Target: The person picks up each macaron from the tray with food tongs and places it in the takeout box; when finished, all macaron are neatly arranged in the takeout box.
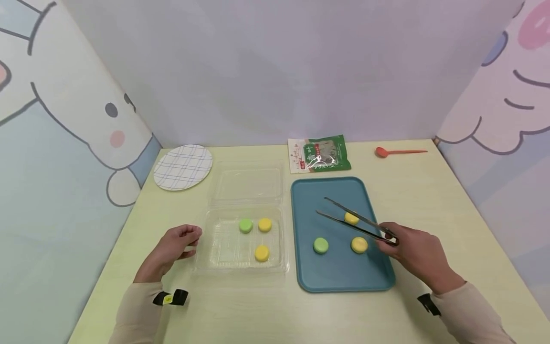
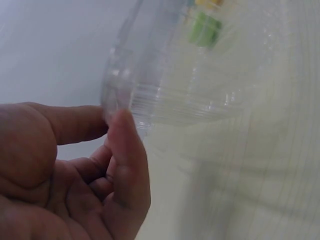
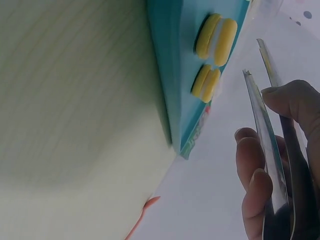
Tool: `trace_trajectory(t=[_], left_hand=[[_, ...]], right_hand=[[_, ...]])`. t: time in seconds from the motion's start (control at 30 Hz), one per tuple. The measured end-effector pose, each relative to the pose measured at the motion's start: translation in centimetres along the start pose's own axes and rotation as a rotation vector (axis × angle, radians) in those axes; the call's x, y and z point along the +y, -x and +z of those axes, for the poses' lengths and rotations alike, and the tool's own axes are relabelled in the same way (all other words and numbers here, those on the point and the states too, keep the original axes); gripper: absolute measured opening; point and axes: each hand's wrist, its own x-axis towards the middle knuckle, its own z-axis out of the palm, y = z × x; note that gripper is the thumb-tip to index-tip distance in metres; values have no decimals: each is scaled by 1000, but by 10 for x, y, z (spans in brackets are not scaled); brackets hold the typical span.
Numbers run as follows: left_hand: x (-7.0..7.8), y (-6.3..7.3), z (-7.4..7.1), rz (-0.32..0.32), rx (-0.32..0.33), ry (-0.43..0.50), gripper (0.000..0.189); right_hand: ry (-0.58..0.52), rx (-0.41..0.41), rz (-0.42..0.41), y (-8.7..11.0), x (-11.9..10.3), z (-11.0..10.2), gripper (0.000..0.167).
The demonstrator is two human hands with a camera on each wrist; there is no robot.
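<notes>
My left hand (image 1: 174, 248) pinches the left rim of a clear plastic box (image 1: 223, 246) between thumb and finger; its hinged lid (image 1: 247, 186) lies folded back. Inside sit a green macaron (image 1: 246, 226) and two yellow macarons (image 1: 265, 224), toward the right half. My right hand (image 1: 417, 251) holds metal tongs (image 3: 268, 140) with their arms spread and nothing between the tips. They hang over a blue tray (image 1: 335, 277), tips toward its upper middle. On the tray lie a green macaron (image 1: 320, 245) and two yellow macarons (image 1: 359, 245), one partly covered by the tongs.
Behind the tray lies a green and white food packet (image 1: 320, 154). A red spoon (image 1: 381, 152) rests at the back right, and a white checked plate (image 1: 183, 167) at the back left. Walls (image 1: 275, 71) enclose the table on the back and both sides.
</notes>
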Motion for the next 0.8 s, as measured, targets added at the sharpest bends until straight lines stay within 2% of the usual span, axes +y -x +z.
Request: trace_trajectory(t=[0.37,0.6,0.8], left_hand=[[-4,-2,-3,6,-11,-7,38],[-5,-2,-2,15,-8,-10,38],[-4,0,-1,12,2,-8,38]], right_hand=[[13,17,45,11,4,0,33],[56,39,34,20,13,-3,31],[61,15,64,26,17,-5,33]])
